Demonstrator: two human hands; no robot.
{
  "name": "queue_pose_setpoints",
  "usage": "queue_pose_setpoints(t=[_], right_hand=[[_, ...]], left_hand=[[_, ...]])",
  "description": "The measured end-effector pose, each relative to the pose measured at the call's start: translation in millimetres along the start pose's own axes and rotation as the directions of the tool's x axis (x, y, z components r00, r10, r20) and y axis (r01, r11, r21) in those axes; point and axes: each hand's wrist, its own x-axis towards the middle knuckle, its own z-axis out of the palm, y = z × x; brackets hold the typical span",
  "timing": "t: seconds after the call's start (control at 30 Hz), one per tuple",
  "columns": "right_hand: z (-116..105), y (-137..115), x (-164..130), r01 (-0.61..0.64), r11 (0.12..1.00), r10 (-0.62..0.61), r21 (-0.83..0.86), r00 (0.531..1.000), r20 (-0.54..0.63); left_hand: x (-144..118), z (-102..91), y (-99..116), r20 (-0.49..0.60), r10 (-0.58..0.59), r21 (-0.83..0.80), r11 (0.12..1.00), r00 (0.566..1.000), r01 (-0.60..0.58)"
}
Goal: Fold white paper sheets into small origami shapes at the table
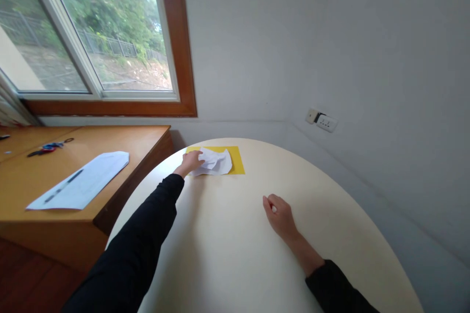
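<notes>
Two hands are on the round table, and only the left hand is busy: stretched out to the far side, its fingers are closed on the near-left edge of a crumpled white paper. That paper lies on top of a yellow sheet, which sits flat near the table's far rim, close to the wall. The right hand rests on the bare tabletop well apart from both papers, its fingers curled loosely together and holding nothing that can be seen. To handle the white paper well from this grip, I would judge that a light pinch is enough, since creased paper tears easily along its folds if tugged. The yellow sheet under it looks thin and free, so dragging the white paper sideways would likely pull the yellow one along; lifting the edge a little before moving it should keep the two apart. The arm is at full reach, which gives little control, so slow movement seems wise, and the idle right hand could steady the yellow sheet if it starts to slide. Over on the wooden desk to the left lie another white sheet with a pen on it, well out of the way.
</notes>
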Motion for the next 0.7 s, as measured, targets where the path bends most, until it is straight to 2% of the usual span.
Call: queue_pose_setpoints(t=[0.13,0.27,0.37,0.53,0.7], right_hand=[[0,1,-1,-0.009,1.0,0.009,0.003,1.0,0.001],[0,1,-2,-0.014,1.0,0.014,0.021,1.0,0.017],[0,1,-3,-0.032,0.999,0.031,0.032,0.999,0.027],[-1,-1,-2,-0.045,0.998,0.043,0.043,0.998,0.041],[-1,-2,-1,-0.06,0.996,0.057,0.066,0.997,0.046]], left_hand=[[9,4.5,1,0.161,0.028,0.031,0.999,0.987,-0.033],[7,6.1,3,0.217,0.018,0.031,0.999,0.976,-0.025],[2,7.1,5,0.188,-0.002,0.014,1.0,0.982,0.0],[-3,7.0,9,0.059,-0.077,-0.032,0.996,0.995,0.079],[-10,-2.4,16,-0.036,-0.13,-0.11,0.986,0.991,0.125]])
